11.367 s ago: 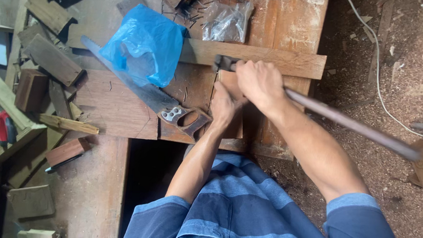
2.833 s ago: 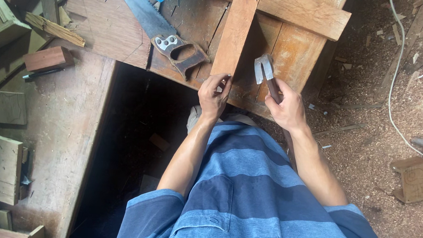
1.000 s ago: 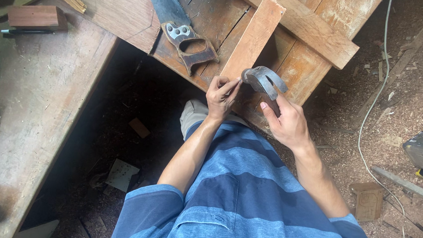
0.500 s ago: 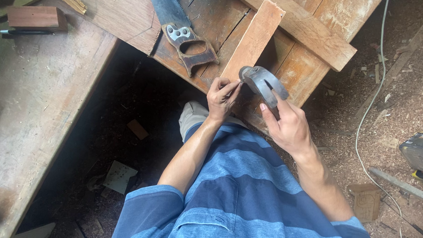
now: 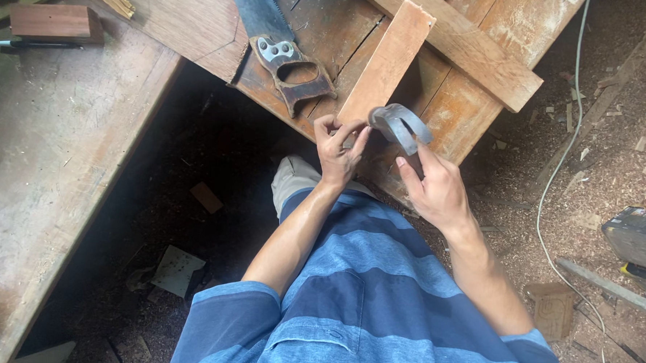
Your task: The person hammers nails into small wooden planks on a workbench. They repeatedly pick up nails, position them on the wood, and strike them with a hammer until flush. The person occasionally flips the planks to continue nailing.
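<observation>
My left hand (image 5: 339, 147) pinches the near end of a short reddish wooden plank (image 5: 388, 61) that lies on the workbench (image 5: 199, 16), its fingertips closed on something too small to make out. My right hand (image 5: 435, 190) grips a claw hammer (image 5: 402, 125) just below the head. The metal head hovers right beside my left fingertips at the plank's near end. A longer board (image 5: 463, 46) crosses under the plank's far end.
A handsaw (image 5: 281, 56) with a wooden handle lies left of the plank. A wood block (image 5: 54, 21) and a pen sit on the left bench. A dark gap opens below the bench. A cable (image 5: 564, 141) and scrap lie on the sawdust floor at right.
The hammer head has swung down and left, close to my left fingertips. My left hand has stayed at the plank's end. The view has barely shifted.
</observation>
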